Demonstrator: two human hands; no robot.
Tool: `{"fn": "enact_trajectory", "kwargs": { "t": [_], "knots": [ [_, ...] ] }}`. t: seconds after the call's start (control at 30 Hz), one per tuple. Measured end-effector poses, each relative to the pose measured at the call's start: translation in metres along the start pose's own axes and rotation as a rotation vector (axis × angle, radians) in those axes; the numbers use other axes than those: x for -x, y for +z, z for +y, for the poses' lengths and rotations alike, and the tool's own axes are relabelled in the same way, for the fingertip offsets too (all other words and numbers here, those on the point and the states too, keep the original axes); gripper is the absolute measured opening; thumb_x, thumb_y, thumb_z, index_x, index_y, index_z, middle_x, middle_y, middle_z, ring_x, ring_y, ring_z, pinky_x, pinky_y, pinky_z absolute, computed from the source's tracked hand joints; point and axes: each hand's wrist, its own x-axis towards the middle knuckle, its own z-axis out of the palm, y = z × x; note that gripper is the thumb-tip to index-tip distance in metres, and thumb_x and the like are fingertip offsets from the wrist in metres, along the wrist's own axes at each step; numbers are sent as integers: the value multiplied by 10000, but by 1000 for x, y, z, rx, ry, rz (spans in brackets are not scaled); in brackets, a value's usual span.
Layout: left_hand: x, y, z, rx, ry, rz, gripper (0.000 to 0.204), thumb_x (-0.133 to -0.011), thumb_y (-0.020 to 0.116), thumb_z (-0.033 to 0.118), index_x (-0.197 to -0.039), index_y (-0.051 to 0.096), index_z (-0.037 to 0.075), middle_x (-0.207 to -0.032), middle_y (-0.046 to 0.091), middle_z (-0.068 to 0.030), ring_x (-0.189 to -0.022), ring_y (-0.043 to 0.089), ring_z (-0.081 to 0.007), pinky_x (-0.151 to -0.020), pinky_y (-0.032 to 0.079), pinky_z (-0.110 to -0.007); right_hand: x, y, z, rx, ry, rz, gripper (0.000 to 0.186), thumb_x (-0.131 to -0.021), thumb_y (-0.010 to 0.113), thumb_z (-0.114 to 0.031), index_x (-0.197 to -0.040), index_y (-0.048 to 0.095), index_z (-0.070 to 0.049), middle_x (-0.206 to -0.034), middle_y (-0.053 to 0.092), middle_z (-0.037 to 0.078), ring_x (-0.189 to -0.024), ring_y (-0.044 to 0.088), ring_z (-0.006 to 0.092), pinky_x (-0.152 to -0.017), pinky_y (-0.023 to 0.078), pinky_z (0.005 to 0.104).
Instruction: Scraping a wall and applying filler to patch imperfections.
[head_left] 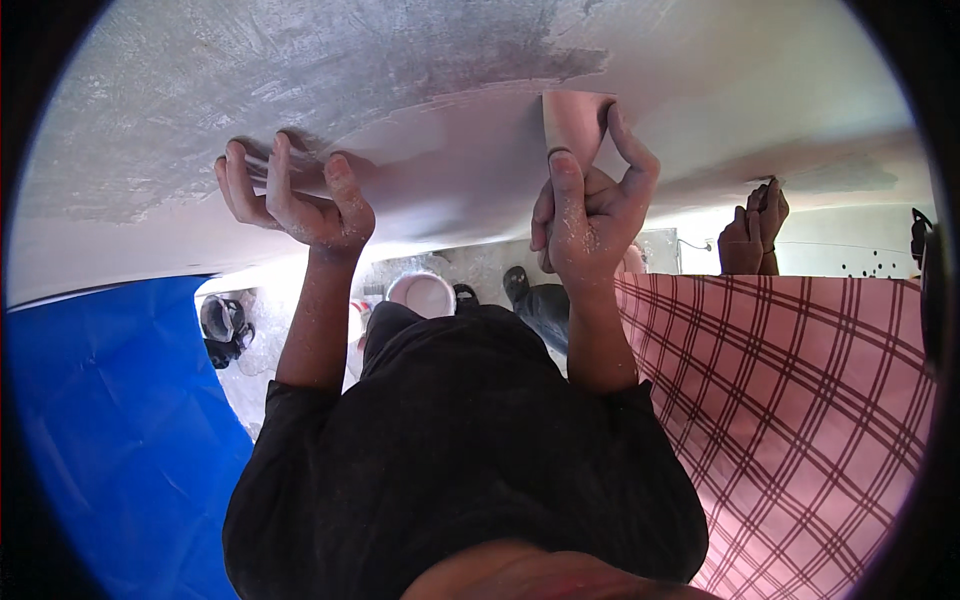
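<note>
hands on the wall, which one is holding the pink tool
The right hand: its fingers wrap a pink putty blade pressed to the wall. The left hand lies with bare fingers against the wall.

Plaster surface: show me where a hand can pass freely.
Bare stretch between the left hand and the right hand, which holds the pink scraper; also the grey plaster surface above the left hand. Crowded to the right, near another person's hand.
</note>
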Motion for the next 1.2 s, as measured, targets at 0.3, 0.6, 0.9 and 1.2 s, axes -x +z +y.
{"fn": "enact_trajectory", "kwargs": {
  "t": [0.3,0.6,0.9,1.2],
  "knots": [
    [-6,1,-2,73,27,15,483,-927,573,294,-1318,479,27,-1476,315,-273,-1433,196,-422,-1138,131,-623,-8,9,12,-59,-72,12,438,-991,497,-23,-1346,241,-22,-594,568,120,-331,448,105,-281,326,223],
    [-25,-20,-9,20,35,-69,571,-939,579,361,-1403,436,62,-1558,211,-253,-1468,85,-450,-1135,84,-649,-23,-10,-23,-126,-134,44,487,-962,568,-25,-1360,288,0,-776,631,147,-373,469,74,-313,346,202],
    [-15,-25,-31,-101,8,-305,946,-850,612,637,-1551,224,133,-1602,-34,-259,-1458,-140,-471,-1105,-99,-647,-3,-2,1,14,-20,18,422,-984,522,-34,-1343,303,-1,-565,547,80,-337,436,83,-285,326,218],
    [-10,-27,-39,-175,33,-415,1057,-814,611,698,-1569,130,136,-1585,-116,-284,-1430,-214,-491,-1060,-178,-667,-14,12,0,-16,-113,50,435,-991,514,-49,-1357,281,-14,-562,533,78,-339,430,87,-301,320,214]
  ]
}}
